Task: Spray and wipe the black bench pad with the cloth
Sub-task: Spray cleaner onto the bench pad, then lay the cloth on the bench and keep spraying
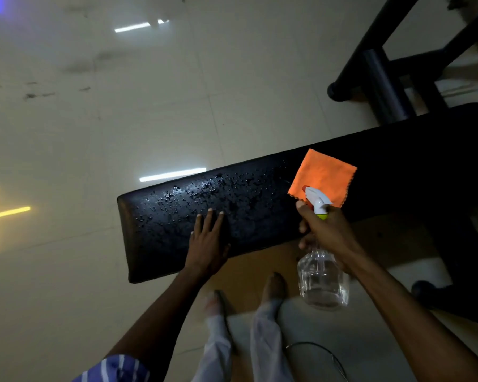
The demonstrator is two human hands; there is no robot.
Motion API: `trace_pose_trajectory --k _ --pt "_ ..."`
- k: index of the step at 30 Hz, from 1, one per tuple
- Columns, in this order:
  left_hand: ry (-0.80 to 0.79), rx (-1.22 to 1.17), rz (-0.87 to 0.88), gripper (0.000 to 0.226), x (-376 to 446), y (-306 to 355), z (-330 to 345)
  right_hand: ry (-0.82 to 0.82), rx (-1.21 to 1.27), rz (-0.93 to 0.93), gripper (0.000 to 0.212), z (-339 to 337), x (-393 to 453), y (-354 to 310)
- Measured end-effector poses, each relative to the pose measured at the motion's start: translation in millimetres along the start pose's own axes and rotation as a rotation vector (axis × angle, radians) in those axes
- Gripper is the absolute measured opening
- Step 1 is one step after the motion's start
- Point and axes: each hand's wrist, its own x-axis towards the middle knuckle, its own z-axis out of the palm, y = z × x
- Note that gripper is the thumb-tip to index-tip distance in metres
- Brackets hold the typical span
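Long black padded bench pad, rectangular with rounded corners, running from lower left toward upper right across the frame. Its left and middle portion is covered with scattered glistening liquid droplets; the right portion appears dry and dark. A square orange microfibre cloth with a zigzag-cut edge lies flat on the pad, right of the wet area. The left hand rests palm-down on the pad at its near edge, fingers spread over the droplets. The bench stands on a glossy pale tiled floor, which shows dark scuff marks at upper left and light reflections.
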Motion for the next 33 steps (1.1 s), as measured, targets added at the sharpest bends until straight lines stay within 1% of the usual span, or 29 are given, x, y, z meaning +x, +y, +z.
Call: trace_pose_trajectory --k 1,3,6,8,12,14,15,16,17,19,20,23,26,28,31,33 --pt "0.011 0.018 -0.015 0.087 -5 -9 -1 -0.036 0.015 -0.009 0.025 5 -2 -1" --pt "0.031 0.039 -0.063 0.087 -16 -29 -3 -0.089 0.005 -0.024 0.042 21 -6 -2" --pt "0.038 0.011 -0.133 0.088 -33 -60 -5 -0.084 -0.075 -0.021 0.044 47 -12 -5" --pt "0.027 -0.002 -0.167 0.089 -45 -79 -5 -0.119 -0.099 -0.006 0.048 67 -18 -6" --pt "0.042 -0.071 -0.176 0.086 -63 -113 -2 -0.33 -0.067 -0.035 0.037 113 -40 -15" --pt "0.066 -0.147 -0.183 0.084 -71 -126 0 -0.369 -0.114 -0.034 0.026 134 -50 -18" --pt "0.074 -0.171 -0.19 0.084 -75 -131 1 -0.375 -0.141 -0.033 0.012 143 -53 -16" --pt "0.078 -0.192 -0.198 0.083 -77 -135 1 -0.375 -0.168 -0.032 0.007 152 -56 -16" --pt "0.08 -0.213 -0.204 0.082 -80 -139 2 -0.369 -0.208 -0.041 0.021 159 -59 -12" --pt "0.086 -0.244 -0.207 0.08 -85 -145 3 -0.354 -0.251 -0.026 0.034 172 -64 -7" --pt "0.088 -0.254 -0.212 0.079 -87 -148 3 -0.357 -0.252 -0.013 0.034 176 -67 -5" --pt "0.093 -0.259 -0.218 0.079 -94 -155 2 -0.415 -0.234 -0.017 0.022 184 -73 3" --pt "0.102 -0.262 -0.207 0.08 -98 -156 0 -0.455 -0.243 -0.025 0.036 187 -79 13" --pt "0.112 -0.271 -0.19 0.081 -96 -151 -2 -0.458 -0.255 -0.011 0.05 185 -83 20" --pt "0.118 -0.238 -0.137 0.081 -89 -137 -5 -0.408 -0.29 0.034 0.065 172 -88 29" --pt "0.11 -0.204 -0.09 0.082 -81 -123 -6 -0.354 -0.352 0.08 0.065 157 -89 34"
